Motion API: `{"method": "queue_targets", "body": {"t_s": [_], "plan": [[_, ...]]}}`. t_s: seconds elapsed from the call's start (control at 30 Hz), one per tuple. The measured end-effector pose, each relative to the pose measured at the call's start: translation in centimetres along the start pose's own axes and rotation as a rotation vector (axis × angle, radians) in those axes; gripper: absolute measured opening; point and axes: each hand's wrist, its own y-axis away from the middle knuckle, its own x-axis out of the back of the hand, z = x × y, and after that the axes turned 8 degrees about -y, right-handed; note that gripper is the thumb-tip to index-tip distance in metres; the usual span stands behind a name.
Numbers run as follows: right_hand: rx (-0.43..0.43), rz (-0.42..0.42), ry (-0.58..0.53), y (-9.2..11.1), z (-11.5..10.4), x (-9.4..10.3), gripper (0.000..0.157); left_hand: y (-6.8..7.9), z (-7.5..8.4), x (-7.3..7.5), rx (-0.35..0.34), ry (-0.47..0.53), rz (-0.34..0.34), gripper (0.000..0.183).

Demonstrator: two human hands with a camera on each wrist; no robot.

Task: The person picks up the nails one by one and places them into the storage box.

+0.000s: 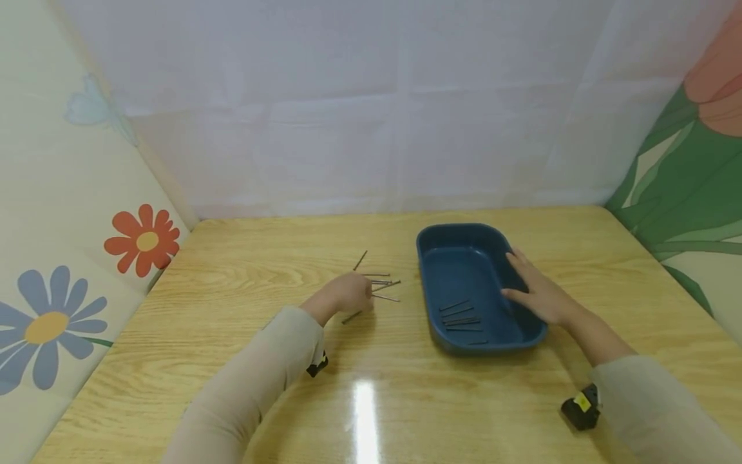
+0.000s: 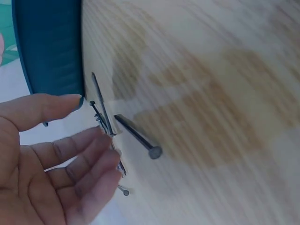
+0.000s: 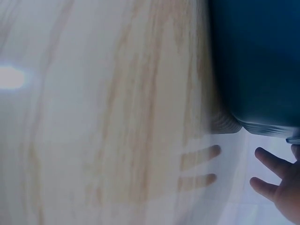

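Observation:
My left hand [image 1: 350, 293] is low over the table among several loose steel nails [image 1: 385, 287]. In the left wrist view, the thumb stands apart from the loosely bent fingers [image 2: 96, 187], and the nails lie close by the fingertips. One thick nail [image 2: 138, 137] rests on the wood a little apart from that cluster. My right hand [image 1: 542, 293] touches the right rim of a dark blue plastic tub [image 1: 464, 267], its fingers spread and mostly straight. Inside the tub, several more nails [image 1: 462, 319] lie near the front left corner. In the right wrist view, two fingers [image 3: 272, 161] stick out beside the tub's outer wall.
The wood-grain table [image 1: 261, 258] ends at a white cloth backdrop [image 1: 319, 148]. Flower-printed panels flank it at left [image 1: 69, 193] and right [image 1: 695, 193]. Black wrist cameras sit under the left cuff [image 1: 317, 366] and right cuff [image 1: 581, 408].

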Motion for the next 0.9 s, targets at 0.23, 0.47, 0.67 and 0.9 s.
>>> {"method": "queue_targets", "body": {"t_s": [0.23,0.47,0.67,0.9], "plan": [[-0.007,0.0,-0.004,0.1,0.0,0.0,0.073,0.5,0.4,-0.3,0.09,-0.135,0.024,0.03],[-0.008,0.0,-0.012,0.1,-0.2,-0.1,0.073,0.6,0.7,-0.3,0.15,-0.187,0.008,0.029],[-0.007,0.005,-0.002,0.1,-0.2,0.0,0.073,0.1,0.7,-0.7,0.152,-0.215,0.004,0.025],[-0.002,0.004,-0.007,0.1,-0.1,0.0,0.073,-0.3,0.5,-1.2,0.148,-0.222,0.001,0.028]]}}
